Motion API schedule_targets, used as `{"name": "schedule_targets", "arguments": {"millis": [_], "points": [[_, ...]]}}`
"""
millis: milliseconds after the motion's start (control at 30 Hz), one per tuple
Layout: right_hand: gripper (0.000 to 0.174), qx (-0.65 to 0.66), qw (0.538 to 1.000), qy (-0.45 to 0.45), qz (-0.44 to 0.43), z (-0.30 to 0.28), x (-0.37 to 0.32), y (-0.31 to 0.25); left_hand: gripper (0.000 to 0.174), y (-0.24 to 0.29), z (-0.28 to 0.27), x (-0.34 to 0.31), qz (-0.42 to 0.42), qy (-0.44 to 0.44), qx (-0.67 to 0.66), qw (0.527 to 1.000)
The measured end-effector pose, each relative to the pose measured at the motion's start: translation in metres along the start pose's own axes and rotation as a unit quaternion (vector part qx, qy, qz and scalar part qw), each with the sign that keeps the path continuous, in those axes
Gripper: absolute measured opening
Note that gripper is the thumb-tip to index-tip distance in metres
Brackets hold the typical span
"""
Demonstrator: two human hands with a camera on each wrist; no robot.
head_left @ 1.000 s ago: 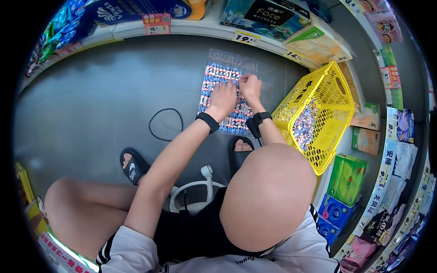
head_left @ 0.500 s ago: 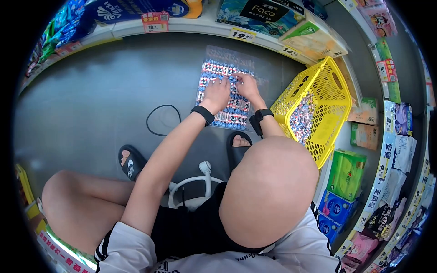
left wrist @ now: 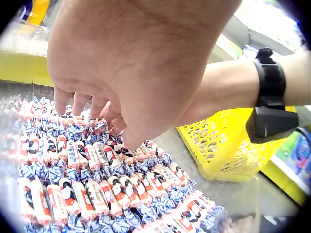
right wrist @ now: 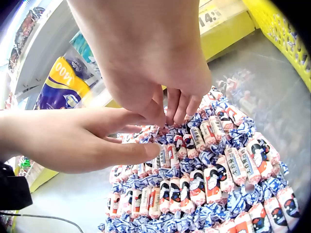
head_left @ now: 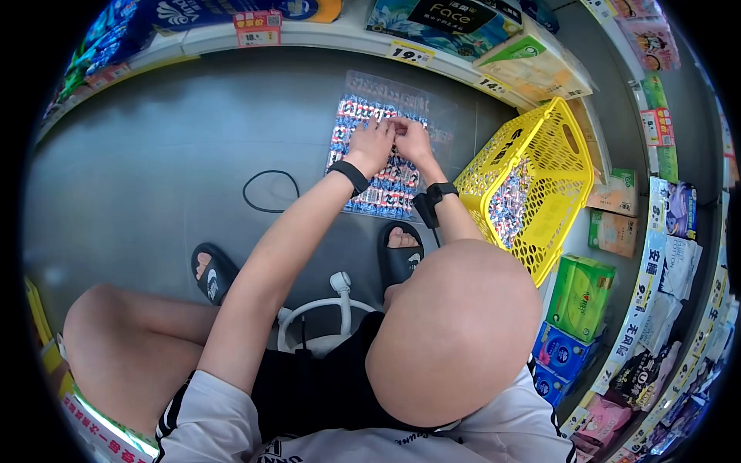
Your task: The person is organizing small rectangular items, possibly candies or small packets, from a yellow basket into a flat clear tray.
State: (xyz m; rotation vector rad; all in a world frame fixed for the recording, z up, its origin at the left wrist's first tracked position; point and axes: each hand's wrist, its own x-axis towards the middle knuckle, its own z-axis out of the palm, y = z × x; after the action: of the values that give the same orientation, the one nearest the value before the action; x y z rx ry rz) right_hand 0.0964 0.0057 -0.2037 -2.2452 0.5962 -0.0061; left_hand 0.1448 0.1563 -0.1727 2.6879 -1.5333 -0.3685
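Observation:
Wrapped candies (head_left: 390, 193) with blue-and-white twisted ends lie in rows inside a clear plastic container (head_left: 378, 80) on the floor. My left hand (head_left: 371, 147) reaches over the upper rows, its fingers fairly straight and the tips down at the candies. Close beside it, my right hand (head_left: 413, 142) bends its fingers toward the left fingertips. In the right wrist view the right hand (right wrist: 160, 63) points down at a far row, and the left thumb (right wrist: 141, 151) lies along the candies. I cannot tell whether the right fingertips pinch a candy.
A yellow basket (head_left: 554, 258) with loose candies in it stands right of the container. Shelves with tissue packs (head_left: 580, 297) run along the back and right. A black cable loop (head_left: 270, 191) lies on the floor at left. Slippered feet (head_left: 400, 262) are near the container.
The right hand has shifted left across the rows, right up to the left fingertips, and its fingers are more bent than half a second ago. The left hand stays over the candies.

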Motion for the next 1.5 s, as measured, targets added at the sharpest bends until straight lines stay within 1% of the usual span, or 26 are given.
{"name": "schedule_targets", "arguments": {"millis": [67,167,200,267,300,367,433,500,567,633,667,700,933,1000,1100,1200,1267,1300,1333,1367,1400,1467,1500], "points": [[0.038,0.041,0.999,0.005,0.026,0.003,0.003,0.002,0.063,-0.001,-0.001,0.001,-0.006,-0.004,-0.006,1.0],[0.038,0.006,0.998,0.028,0.053,0.001,-0.005,-0.019,0.064,-0.003,0.001,0.003,-0.013,-0.011,-0.02,1.0],[0.038,0.005,0.998,0.027,0.054,0.004,-0.005,-0.018,0.064,-0.004,0.001,0.003,-0.014,-0.013,-0.028,0.999],[0.039,-0.01,0.995,0.087,0.042,0.01,-0.005,-0.014,0.066,-0.003,0.001,0.003,-0.011,-0.014,-0.027,0.999],[0.039,-0.01,0.995,0.086,0.042,0.013,-0.003,-0.011,0.067,-0.003,0.002,0.003,-0.009,-0.015,-0.025,1.0],[0.038,-0.083,0.988,0.133,-0.008,0.017,0.0,-0.004,0.069,-0.003,0.003,0.003,-0.015,-0.013,-0.028,0.999],[0.039,-0.083,0.989,0.122,0.003,0.013,0.0,-0.007,0.07,-0.001,0.006,0.003,-0.019,-0.01,-0.033,0.999],[0.04,-0.082,0.99,0.11,0.014,0.008,-0.002,-0.017,0.07,-0.001,0.009,0.0,-0.014,0.034,-0.027,0.999],[0.043,-0.048,0.995,0.061,0.064,0.0,-0.006,-0.034,0.069,-0.001,0.012,0.001,-0.009,0.03,-0.017,0.999],[0.043,-0.042,0.995,0.072,0.052,0.005,-0.003,-0.023,0.069,-0.001,0.018,0.003,-0.003,0.026,-0.008,1.0],[0.044,-0.036,0.995,0.083,0.04,0.007,-0.001,-0.017,0.069,-0.002,0.021,0.003,-0.003,0.038,-0.012,0.999],[0.044,-0.036,0.995,0.083,0.041,0.007,-0.001,-0.015,0.069,-0.002,0.021,0.003,-0.002,0.051,-0.015,0.999],[0.043,-0.03,0.995,0.078,0.052,0.007,0.002,-0.011,0.068,0.003,0.021,0.004,-0.006,0.056,-0.015,0.998],[0.043,-0.028,0.995,0.074,0.059,0.008,0.003,-0.009,0.068,0.002,0.024,0.004,0.007,0.09,-0.008,0.996],[0.041,-0.007,0.995,0.082,0.048,0.009,0.004,-0.006,0.065,0.0,0.027,0.004,0.009,0.111,-0.032,0.993],[0.04,-0.036,0.996,0.071,0.041,0.007,0.003,-0.011,0.063,0.0,0.03,0.001,0.012,0.124,-0.039,0.991],[0.043,-0.056,0.995,0.076,0.005,0.007,0.002,-0.012,0.063,-0.002,0.034,0.001,0.018,0.136,-0.041,0.99],[0.043,-0.056,0.995,0.077,0.006,0.006,0.002,-0.01,0.063,-0.001,0.03,-0.002,0.023,0.148,-0.044,0.988],[0.046,-0.076,0.994,0.074,-0.009,0.005,0.002,-0.008,0.057,-0.001,0.027,-0.004,0.014,0.128,-0.063,0.99],[0.048,-0.097,0.993,0.07,-0.024,0.005,0.002,-0.007,0.057,-0.001,0.023,-0.007,0.014,0.128,-0.063,0.99],[0.048,-0.096,0.993,0.07,-0.025,0.003,0.0,-0.011,0.057,-0.002,0.023,-0.008,0.014,0.135,-0.065,0.989],[0.054,-0.088,0.995,0.046,0.006,-0.004,-0.003,-0.018,0.056,-0.004,0.022,-0.01,0.015,0.145,-0.066,0.987],[0.054,-0.088,0.995,0.048,0.004,-0.007,-0.005,-0.023,0.054,-0.004,0.022,-0.011,0.017,0.161,-0.062,0.985]]}}
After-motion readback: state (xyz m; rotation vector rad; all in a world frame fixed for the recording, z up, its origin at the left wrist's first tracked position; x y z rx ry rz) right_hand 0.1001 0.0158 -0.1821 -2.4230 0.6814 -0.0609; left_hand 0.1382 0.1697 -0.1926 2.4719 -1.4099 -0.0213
